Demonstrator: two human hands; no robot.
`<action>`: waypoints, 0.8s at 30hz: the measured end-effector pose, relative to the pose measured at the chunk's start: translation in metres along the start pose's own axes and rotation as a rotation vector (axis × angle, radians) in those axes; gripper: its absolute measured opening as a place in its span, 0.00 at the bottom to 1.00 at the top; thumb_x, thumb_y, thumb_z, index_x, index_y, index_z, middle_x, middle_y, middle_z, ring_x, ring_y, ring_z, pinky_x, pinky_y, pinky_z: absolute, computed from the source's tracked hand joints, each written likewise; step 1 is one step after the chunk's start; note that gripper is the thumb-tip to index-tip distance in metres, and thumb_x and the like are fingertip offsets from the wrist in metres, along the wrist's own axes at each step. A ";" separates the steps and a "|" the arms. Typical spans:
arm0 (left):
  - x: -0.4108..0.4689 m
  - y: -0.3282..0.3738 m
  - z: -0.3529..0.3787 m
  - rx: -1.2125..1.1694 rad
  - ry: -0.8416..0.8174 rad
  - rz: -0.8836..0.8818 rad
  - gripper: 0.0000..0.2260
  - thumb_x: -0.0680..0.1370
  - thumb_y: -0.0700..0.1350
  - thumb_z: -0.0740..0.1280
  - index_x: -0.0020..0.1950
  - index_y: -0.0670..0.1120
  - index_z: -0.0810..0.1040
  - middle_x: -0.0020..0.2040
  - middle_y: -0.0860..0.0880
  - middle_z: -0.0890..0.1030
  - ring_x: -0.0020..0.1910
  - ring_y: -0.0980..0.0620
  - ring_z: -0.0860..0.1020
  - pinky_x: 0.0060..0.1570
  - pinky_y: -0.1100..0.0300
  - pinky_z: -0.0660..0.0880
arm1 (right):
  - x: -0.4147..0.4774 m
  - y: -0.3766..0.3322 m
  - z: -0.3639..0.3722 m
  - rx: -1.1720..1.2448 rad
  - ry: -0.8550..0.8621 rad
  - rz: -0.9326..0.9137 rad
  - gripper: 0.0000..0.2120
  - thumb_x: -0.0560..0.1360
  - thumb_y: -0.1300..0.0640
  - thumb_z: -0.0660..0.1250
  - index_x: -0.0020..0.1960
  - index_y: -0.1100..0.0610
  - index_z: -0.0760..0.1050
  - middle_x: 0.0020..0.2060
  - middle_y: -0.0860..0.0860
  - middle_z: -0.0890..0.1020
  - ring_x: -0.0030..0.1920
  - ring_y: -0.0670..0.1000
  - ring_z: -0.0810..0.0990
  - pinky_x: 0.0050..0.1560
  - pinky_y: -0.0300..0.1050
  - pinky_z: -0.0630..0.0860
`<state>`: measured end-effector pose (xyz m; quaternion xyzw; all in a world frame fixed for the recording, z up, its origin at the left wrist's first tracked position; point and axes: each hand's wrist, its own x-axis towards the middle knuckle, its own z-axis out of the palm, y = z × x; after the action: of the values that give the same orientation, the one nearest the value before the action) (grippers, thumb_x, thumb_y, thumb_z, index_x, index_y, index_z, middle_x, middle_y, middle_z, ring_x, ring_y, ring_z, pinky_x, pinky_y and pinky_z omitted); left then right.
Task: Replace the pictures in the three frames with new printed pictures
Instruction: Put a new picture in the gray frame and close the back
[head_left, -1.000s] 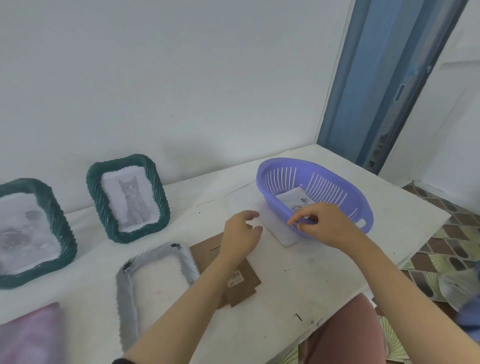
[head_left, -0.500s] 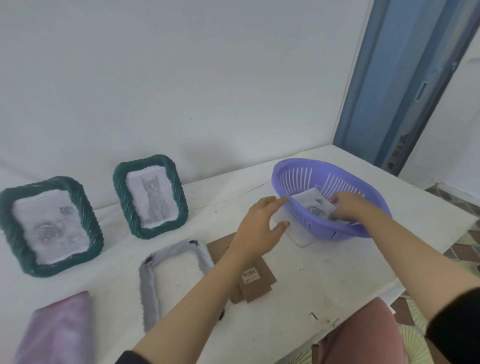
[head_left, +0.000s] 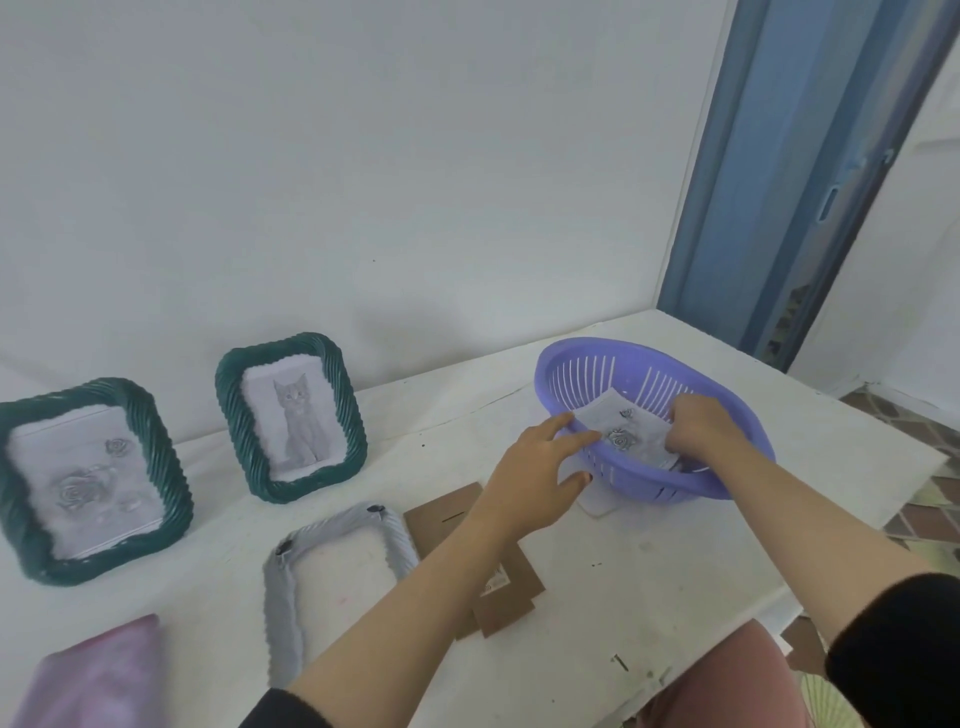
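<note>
While pinched in right hand (head_left: 696, 426) grip: rose print (head_left: 621, 434), inside purple basket (head_left: 727, 467); left hand (head_left: 535, 478) open, just beside.

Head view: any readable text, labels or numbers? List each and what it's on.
None can be read.
Small white sticker on the brown cardboard frame backing: print too small and blurred to read.
Printed picture in the purple basket, rose image only, no text.
Green frames' pictures, a cat and roses: no text visible.
</note>
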<state>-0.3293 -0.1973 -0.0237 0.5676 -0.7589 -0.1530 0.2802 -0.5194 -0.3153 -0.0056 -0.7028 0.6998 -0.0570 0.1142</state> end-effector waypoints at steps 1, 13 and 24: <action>0.000 -0.001 0.000 -0.001 -0.002 0.002 0.21 0.78 0.47 0.63 0.71 0.55 0.66 0.75 0.49 0.59 0.72 0.48 0.60 0.69 0.54 0.59 | 0.000 0.000 -0.001 0.000 0.053 0.001 0.05 0.72 0.68 0.61 0.40 0.60 0.70 0.43 0.59 0.77 0.39 0.56 0.73 0.29 0.42 0.64; -0.010 -0.006 -0.011 -0.385 0.263 -0.101 0.17 0.77 0.44 0.65 0.65 0.51 0.72 0.64 0.53 0.73 0.60 0.58 0.72 0.58 0.64 0.69 | -0.048 -0.011 -0.017 0.462 0.449 -0.251 0.17 0.79 0.60 0.58 0.67 0.55 0.64 0.45 0.58 0.80 0.37 0.52 0.76 0.36 0.42 0.72; -0.062 -0.007 -0.065 -0.913 0.379 -0.481 0.11 0.75 0.41 0.67 0.56 0.47 0.73 0.50 0.45 0.78 0.43 0.49 0.82 0.40 0.57 0.81 | -0.146 -0.085 0.041 0.444 0.422 -0.816 0.18 0.73 0.61 0.65 0.62 0.53 0.69 0.46 0.46 0.85 0.46 0.47 0.82 0.45 0.39 0.76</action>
<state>-0.2726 -0.1353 0.0085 0.5637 -0.4005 -0.4214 0.5868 -0.4291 -0.1674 -0.0137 -0.8508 0.3474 -0.3849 0.0855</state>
